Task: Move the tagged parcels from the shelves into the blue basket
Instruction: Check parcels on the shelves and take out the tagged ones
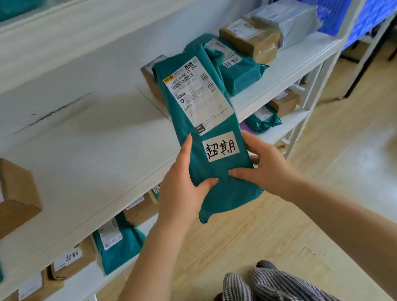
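Parcel (pixel 205 134) hides both hands' fingers (pixel 187 149) behind it.

Bright, even daylight, strongest right of the fingers (pixel 238 171), where the floor (pixel 383 149) glares pale. Soft shadows lie on the shelf (pixel 77 152). Edges bend and smear; left boxes (pixel 2 198) blur.

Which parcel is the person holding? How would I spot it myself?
Look in front of the white shelves. The long teal parcel is held there, gripped near its lower end by the left hand and the right hand. Unlike its neighbours it is off the shelf, showing a handwritten white tag.
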